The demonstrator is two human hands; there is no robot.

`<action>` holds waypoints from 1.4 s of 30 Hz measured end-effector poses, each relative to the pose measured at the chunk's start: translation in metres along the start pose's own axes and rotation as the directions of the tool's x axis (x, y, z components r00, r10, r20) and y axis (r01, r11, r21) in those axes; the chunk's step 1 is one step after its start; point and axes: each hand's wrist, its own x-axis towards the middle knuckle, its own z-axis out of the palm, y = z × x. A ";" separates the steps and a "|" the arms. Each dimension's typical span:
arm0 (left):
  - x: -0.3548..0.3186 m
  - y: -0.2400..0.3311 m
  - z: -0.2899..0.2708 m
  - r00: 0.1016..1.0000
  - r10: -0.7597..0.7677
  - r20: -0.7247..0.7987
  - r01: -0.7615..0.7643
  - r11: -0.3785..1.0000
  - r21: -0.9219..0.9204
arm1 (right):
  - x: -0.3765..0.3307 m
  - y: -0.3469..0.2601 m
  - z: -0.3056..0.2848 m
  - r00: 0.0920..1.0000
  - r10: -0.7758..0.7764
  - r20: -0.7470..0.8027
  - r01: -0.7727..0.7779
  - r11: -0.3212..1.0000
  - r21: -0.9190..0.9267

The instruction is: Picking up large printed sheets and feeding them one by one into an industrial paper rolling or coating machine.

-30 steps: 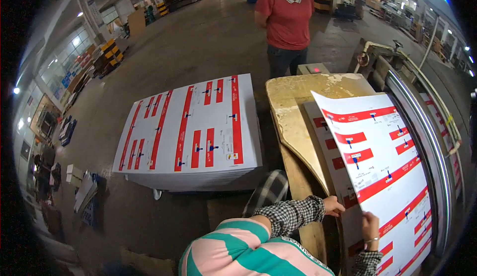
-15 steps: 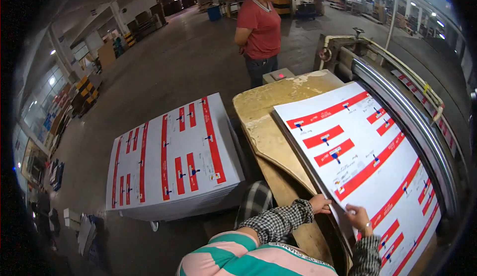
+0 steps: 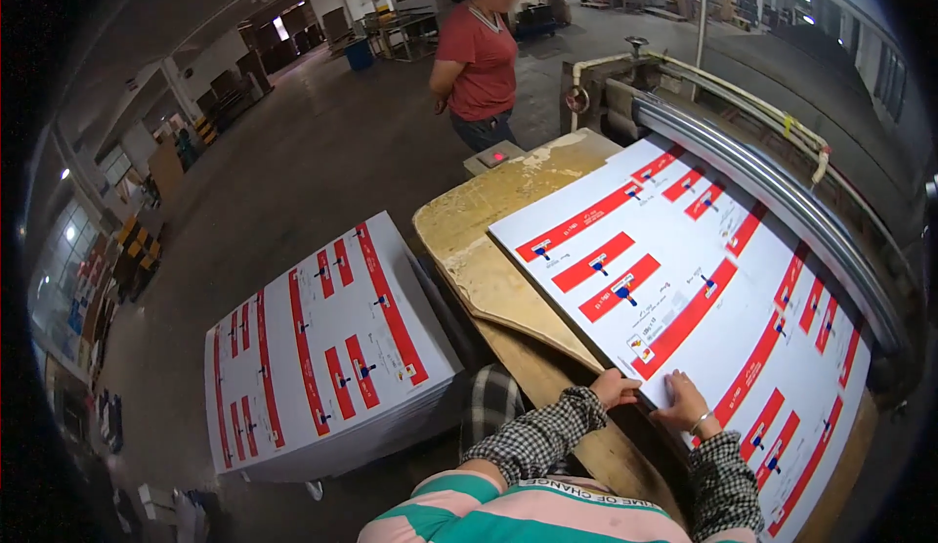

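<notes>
A stack of large white printed sheets [image 3: 674, 299] with red bands and small blue marks lies on the worn wooden table, its far side up against a shiny metal roller [image 3: 762, 196]. My left hand [image 3: 616, 389] is at the near edge of the sheets, its fingers curled closed on that edge. Just right of it, my right hand [image 3: 688, 406] rests on the top sheet near the same edge, fingers stretched out and thumb apart. A bracelet circles the right wrist. The undersides of my left fingers are hidden.
A tall pile of similar printed sheets [image 3: 303, 338] stands left of the wooden table [image 3: 479, 240]. A person in a red shirt [image 3: 479, 64] stands beyond the table, near a box with a red light [image 3: 496, 158]. Pale pipes [image 3: 743, 103] frame the roller machine.
The view has turned, shifting the scene. My right hand has gone from bent fingers at the sheet edge to stretched fingers on the sheet. Red bands near the roller now look broken and offset.
</notes>
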 end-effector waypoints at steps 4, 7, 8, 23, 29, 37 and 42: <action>-0.010 0.011 0.002 0.996 -0.005 0.084 0.008 0.999 -0.031 | -0.001 -0.001 -0.033 0.985 0.168 0.046 -0.174 0.920 0.352; -0.062 0.057 0.047 0.967 -0.036 -0.251 0.039 0.999 0.006 | -0.007 -0.015 -0.060 0.969 0.157 -0.191 -0.073 0.921 0.383; -0.056 0.051 0.042 0.968 -0.043 -0.249 0.048 0.999 0.013 | -0.009 -0.017 -0.060 0.963 0.116 -0.242 -0.025 0.936 0.351; -0.002 0.004 -0.009 0.998 -0.052 -0.035 0.050 0.997 -0.063 | 0.022 0.005 -0.036 0.930 0.306 0.202 -0.357 0.881 0.310; -0.002 0.007 0.007 0.999 -0.034 -0.035 0.033 0.999 -0.021 | 0.040 0.039 -0.002 0.958 0.252 -0.138 -0.237 0.965 0.113; -0.010 0.010 0.011 0.999 0.022 -0.049 -0.021 1.000 0.012 | -0.002 0.000 -0.010 0.987 0.160 0.005 -0.160 0.986 -0.046; -0.015 0.012 0.008 0.999 0.013 0.037 -0.008 0.992 -0.127 | -0.003 -0.014 -0.063 0.982 0.171 0.074 -0.186 0.921 0.342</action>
